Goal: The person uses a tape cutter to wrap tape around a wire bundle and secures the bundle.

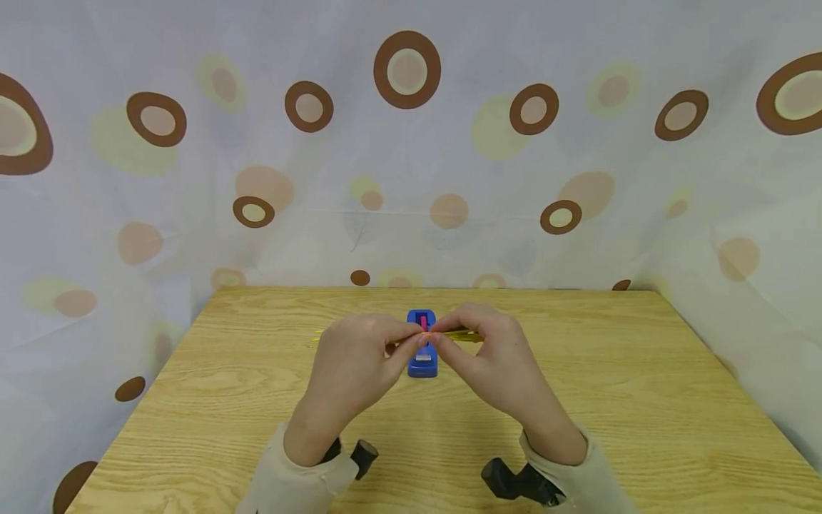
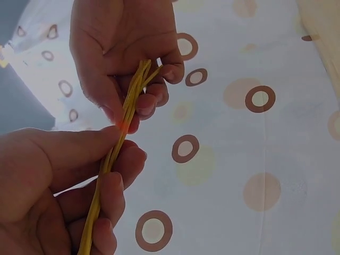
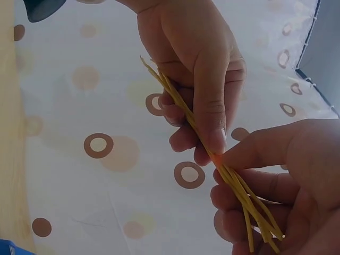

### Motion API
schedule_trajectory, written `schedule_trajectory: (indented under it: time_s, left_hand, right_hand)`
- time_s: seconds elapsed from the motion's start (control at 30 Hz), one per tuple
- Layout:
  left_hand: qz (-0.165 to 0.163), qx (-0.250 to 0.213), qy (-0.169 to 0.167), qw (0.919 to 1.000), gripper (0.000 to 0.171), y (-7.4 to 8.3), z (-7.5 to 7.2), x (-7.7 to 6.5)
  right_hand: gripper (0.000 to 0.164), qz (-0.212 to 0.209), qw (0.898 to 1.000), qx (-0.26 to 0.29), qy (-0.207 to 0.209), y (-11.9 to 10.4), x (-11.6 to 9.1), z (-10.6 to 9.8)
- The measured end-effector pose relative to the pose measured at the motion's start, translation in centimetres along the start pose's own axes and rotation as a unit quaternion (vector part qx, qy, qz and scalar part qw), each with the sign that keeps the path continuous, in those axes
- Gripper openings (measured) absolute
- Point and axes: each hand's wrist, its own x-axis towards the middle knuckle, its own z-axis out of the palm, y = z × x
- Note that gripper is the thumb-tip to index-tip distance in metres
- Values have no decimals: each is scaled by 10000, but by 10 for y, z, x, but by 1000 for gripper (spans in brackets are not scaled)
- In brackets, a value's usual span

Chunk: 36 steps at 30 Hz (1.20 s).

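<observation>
Both hands meet at a thin bundle of yellow strands (image 3: 178, 98) in the head view's centre. My left hand (image 1: 353, 360) pinches it between thumb and fingers, and my right hand (image 1: 501, 360) pinches it right beside, fingertips nearly touching. A small orange-red spot (image 2: 125, 126), perhaps a tie or tape, shows on the bundle between the thumbs. Loose strand ends fan out at the right hand in the right wrist view. Under and behind the fingertips stands a blue tape-dispenser-like object (image 1: 422, 369) with a pink piece (image 1: 424, 323) inside, partly hidden by the hands.
The wooden table (image 1: 212, 400) extends to both sides of the hands. A white curtain with brown ring patterns (image 1: 411, 157) encloses its back and sides. Black wrist mounts (image 1: 516, 482) sit at both cuffs.
</observation>
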Motion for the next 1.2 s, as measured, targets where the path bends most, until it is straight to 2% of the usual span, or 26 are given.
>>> schedule_trajectory:
  time_s: [0.13, 0.27, 0.67, 0.97, 1.2]
  left_hand:
    - [34, 24, 20, 10000, 8, 0, 1, 0]
    - [44, -65, 13, 10000, 7, -1, 1, 0]
    - [11, -144, -111, 9998, 9, -1, 1, 0]
    - [-35, -207, -106, 9997, 10, -2, 1, 0]
    - [-172, -294, -134, 9993, 12, -3, 0, 0]
  right_hand:
    - [3, -135, 9998, -122, 55, 1, 0, 0]
    - [5, -52, 9999, -134, -7, 1, 0, -2]
    - [6, 317, 9977, 200, -558, 1, 1, -3]
    - [5, 253, 9986, -99, -450, 1, 1, -2]
    - [5, 259, 9990, -71, -366, -1, 1, -1]
